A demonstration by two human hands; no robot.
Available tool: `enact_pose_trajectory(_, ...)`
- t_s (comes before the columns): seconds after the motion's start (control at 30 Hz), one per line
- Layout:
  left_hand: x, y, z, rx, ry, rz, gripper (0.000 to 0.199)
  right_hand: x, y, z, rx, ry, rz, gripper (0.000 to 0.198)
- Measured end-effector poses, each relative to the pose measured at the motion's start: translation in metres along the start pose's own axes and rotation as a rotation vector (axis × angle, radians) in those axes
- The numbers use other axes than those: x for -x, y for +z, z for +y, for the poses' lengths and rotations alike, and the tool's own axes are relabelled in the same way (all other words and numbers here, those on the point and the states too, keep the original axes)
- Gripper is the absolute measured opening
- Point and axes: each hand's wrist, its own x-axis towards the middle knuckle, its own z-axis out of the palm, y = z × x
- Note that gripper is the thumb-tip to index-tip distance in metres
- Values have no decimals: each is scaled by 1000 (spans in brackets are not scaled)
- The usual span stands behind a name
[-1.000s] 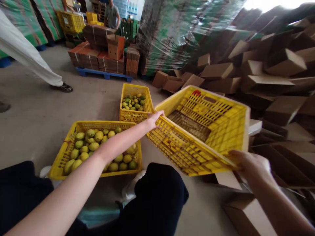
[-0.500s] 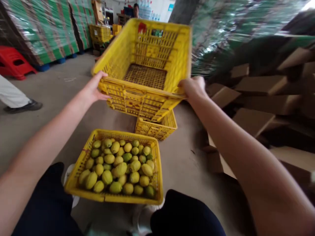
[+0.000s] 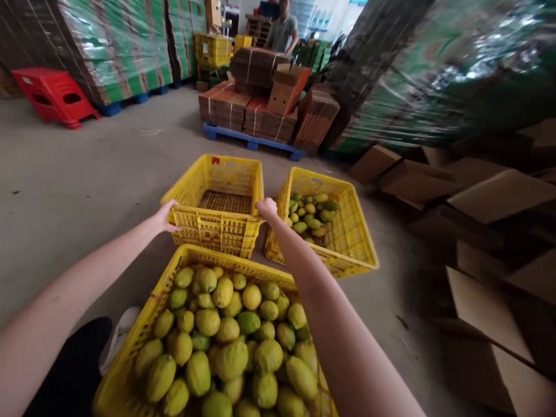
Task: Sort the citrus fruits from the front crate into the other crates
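Note:
An empty yellow plastic crate (image 3: 212,223) is gripped at its two near corners, just beyond the full crate. My left hand (image 3: 167,217) is closed on its left corner, thumb on the rim and fingers beneath. My right hand (image 3: 266,209) is wrapped round the right corner. Close to my legs, a second yellow crate (image 3: 243,262) is filled with lemons (image 3: 230,341), some yellow and some greenish. A third yellow crate (image 3: 347,231) stands to the right of the held one, with a smaller heap of greenish lemons (image 3: 310,214) at its left side.
Open cardboard boxes (image 3: 490,191) are piled on the right. Bundled flat cartons (image 3: 226,107) lie on a blue pallet (image 3: 254,141) ahead, with a person (image 3: 282,35) behind them. A red stool (image 3: 56,95) and wrapped green stacks (image 3: 117,46) are at the left.
The empty crate has come down from raised in front of me to near floor level, left of the third crate. That crate's lemons now show. Both hands have kept their hold.

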Motion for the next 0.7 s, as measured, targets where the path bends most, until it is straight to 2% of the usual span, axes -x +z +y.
enact_pose_trajectory(0.07, -19, 9, -9, 18, -146, -31, 56, -4, 14, 13, 55, -7, -20, 36)
enact_pose_trajectory(0.13, -33, 15, -14, -6, -263, -36, 58, -3, 17, 25, 103, -47, -22, 35)
enact_pose_trajectory(0.23, -42, 21, -22, -88, -235, -29, 55, 2, 1, 52, 167, -119, 20, 40)
enact_pose_trajectory(0.3, -37, 24, -27, -122, -191, -1, 55, 6, -17, 82, 262, -161, 84, 46)
enact_pose_trajectory(0.37, -25, 30, -31, -167, -167, 82, 64, 11, -30, 120, 380, -154, 105, 48)
enact_pose_trajectory(0.4, -16, 35, -32, -197, -123, 136, 69, 14, -35, 139, 428, -119, 56, 48)
enact_pose_trajectory(0.47, 3, 51, -31, -313, 81, 187, 74, 21, -36, 172, 460, -48, -60, 50)
enact_pose_trajectory(0.5, 14, 61, -29, -395, 225, 155, 73, 24, -34, 183, 463, -23, -93, 52)
enact_pose_trajectory(0.57, 34, 88, -22, -575, 490, -28, 61, 28, -26, 194, 452, 14, -101, 61)
enact_pose_trajectory(0.63, 49, 117, -15, -678, 576, -207, 47, 31, -18, 194, 434, 40, -80, 70)
enact_pose_trajectory(0.7, 59, 141, -11, -711, 582, -222, 40, 35, -14, 189, 409, 56, -67, 71)
